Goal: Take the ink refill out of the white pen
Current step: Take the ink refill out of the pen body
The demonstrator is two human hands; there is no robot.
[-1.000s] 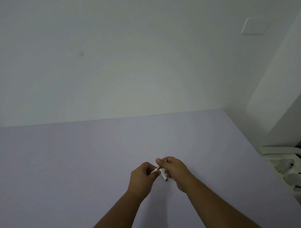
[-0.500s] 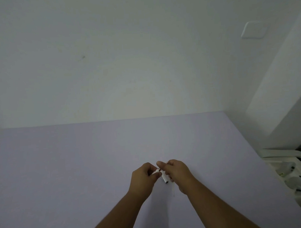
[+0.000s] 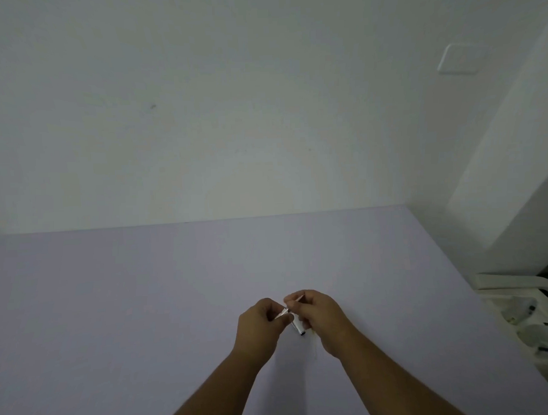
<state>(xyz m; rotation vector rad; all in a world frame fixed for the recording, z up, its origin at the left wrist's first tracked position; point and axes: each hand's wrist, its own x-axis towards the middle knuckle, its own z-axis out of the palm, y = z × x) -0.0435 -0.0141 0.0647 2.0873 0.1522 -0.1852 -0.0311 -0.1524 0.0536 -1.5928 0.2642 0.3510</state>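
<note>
Both hands meet low over the smooth pale lilac table [image 3: 145, 305], knuckles turned up toward the camera. The left hand [image 3: 260, 327] is curled nearly closed, its thumb and forefinger pinched on a short, slim white tapered piece of the white plastic pen [image 3: 297, 326] that slants up toward the other hand. The right hand [image 3: 320, 317] is also curled, fingers folded around the pen's white cylindrical barrel, whose long axis runs down and slightly rightward from the fingers, ending in a dark round open end that points toward the table below the hand. From the top of the right hand's fingertips a thin, pale, straight rod, apparently the ink refill [image 3: 298, 298], sticks out up and to the right. The two pieces touch between the hands at a small metallic collar. Beyond the hands, a plain matte white wall [image 3: 232, 115] rises from the table's far edge.
</note>
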